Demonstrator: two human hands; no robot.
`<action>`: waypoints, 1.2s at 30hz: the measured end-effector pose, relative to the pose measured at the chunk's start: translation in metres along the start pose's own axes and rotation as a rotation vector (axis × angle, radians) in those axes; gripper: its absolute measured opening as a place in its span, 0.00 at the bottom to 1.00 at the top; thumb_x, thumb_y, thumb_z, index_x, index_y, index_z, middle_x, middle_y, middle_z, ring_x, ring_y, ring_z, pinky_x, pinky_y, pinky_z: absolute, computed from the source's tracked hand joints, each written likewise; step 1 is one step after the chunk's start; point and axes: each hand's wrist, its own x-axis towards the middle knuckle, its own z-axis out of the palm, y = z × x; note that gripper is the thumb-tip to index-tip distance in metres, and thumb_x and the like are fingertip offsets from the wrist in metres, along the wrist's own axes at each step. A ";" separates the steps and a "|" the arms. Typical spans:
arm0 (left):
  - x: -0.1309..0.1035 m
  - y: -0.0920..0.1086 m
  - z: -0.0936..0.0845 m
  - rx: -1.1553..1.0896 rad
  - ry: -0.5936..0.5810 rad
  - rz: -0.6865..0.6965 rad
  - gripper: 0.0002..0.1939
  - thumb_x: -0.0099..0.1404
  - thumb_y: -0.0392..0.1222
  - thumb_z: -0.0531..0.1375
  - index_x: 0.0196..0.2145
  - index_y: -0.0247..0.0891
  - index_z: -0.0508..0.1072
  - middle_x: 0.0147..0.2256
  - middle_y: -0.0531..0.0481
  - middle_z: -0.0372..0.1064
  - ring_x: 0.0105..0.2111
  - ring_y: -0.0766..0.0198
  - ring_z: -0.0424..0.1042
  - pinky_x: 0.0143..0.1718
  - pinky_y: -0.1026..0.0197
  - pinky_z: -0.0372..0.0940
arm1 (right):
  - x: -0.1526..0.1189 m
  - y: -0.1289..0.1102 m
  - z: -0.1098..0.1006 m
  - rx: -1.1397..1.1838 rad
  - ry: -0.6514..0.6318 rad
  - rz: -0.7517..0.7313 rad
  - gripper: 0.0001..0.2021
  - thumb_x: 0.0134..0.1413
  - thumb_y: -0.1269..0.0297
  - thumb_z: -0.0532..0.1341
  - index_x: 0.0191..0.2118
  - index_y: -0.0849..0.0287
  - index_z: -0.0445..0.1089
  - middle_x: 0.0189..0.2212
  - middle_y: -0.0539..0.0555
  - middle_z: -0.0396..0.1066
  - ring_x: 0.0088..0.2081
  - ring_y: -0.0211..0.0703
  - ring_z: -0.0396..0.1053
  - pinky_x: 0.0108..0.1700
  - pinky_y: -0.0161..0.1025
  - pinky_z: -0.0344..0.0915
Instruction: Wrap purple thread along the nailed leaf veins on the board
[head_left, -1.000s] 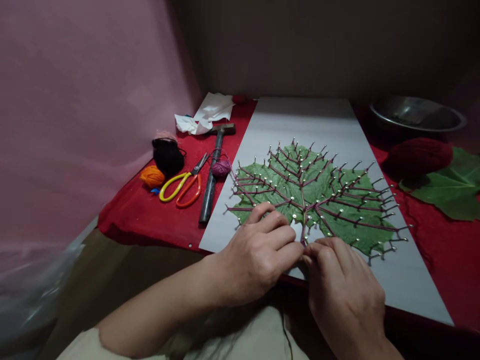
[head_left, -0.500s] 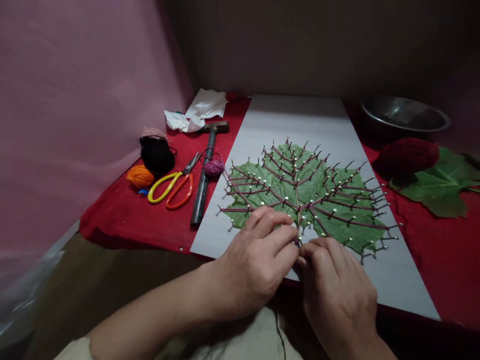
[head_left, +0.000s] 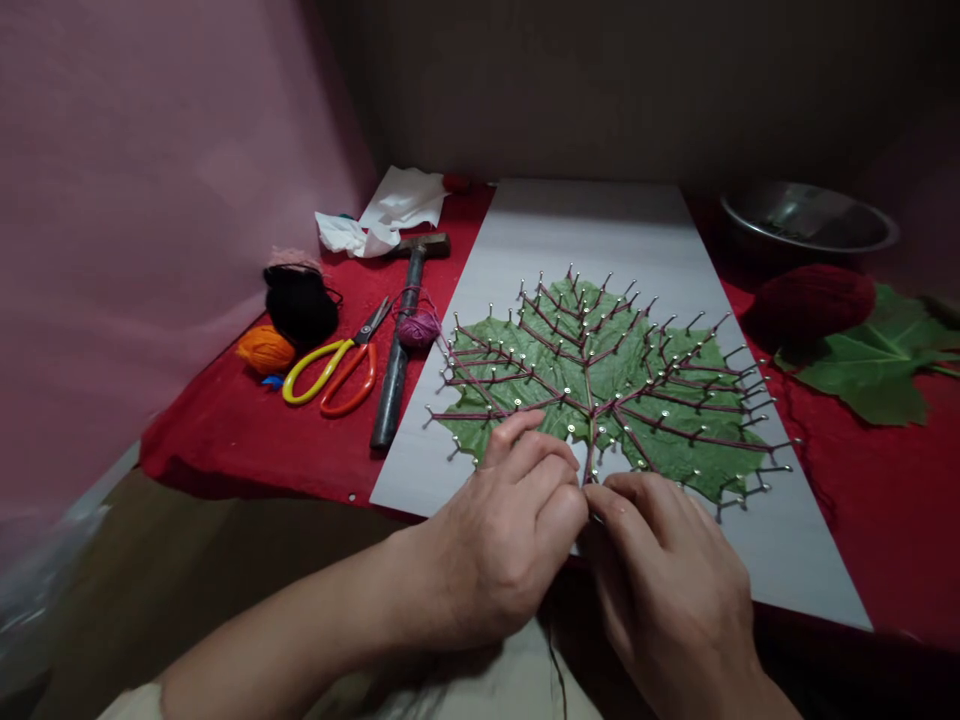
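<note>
A big green leaf point(head_left: 555, 350) lies on a white board point(head_left: 600, 220), with several nails along its edge and veins. Dark purple yarn point(head_left: 590, 440) is strung between the nails and runs down the stem to my fingertips. My left hand point(head_left: 517, 520) is closed just left of the stem's lower end, its fingers curled and the thumb hidden. My right hand point(head_left: 667, 560) pinches from the other side, thumb and forefinger together at the yarn's end. The fingertips of both hands nearly meet there and largely cover what they grip.
Left of the board, on red cloth point(head_left: 217, 430), lie a hammer point(head_left: 394, 385), yellow-and-orange scissors point(head_left: 349, 360), a purple yarn ball point(head_left: 418, 328), black yarn point(head_left: 300, 308), orange yarn point(head_left: 265, 350) and white paper point(head_left: 405, 198). On the right are a metal bowl point(head_left: 810, 215), dark red yarn point(head_left: 814, 298) and another leaf point(head_left: 874, 365).
My right hand's fingers have shifted slightly left, closer against my left hand at the stem end. My left fingers have lifted a little off the leaf. The whole view has tilted slightly.
</note>
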 end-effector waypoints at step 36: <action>0.034 -0.011 -0.007 0.281 -0.080 0.028 0.13 0.68 0.31 0.43 0.30 0.36 0.64 0.27 0.48 0.64 0.28 0.61 0.60 0.43 0.53 0.61 | 0.013 -0.008 -0.006 0.029 0.111 0.200 0.03 0.62 0.71 0.54 0.37 0.59 0.63 0.31 0.53 0.68 0.32 0.39 0.67 0.34 0.35 0.60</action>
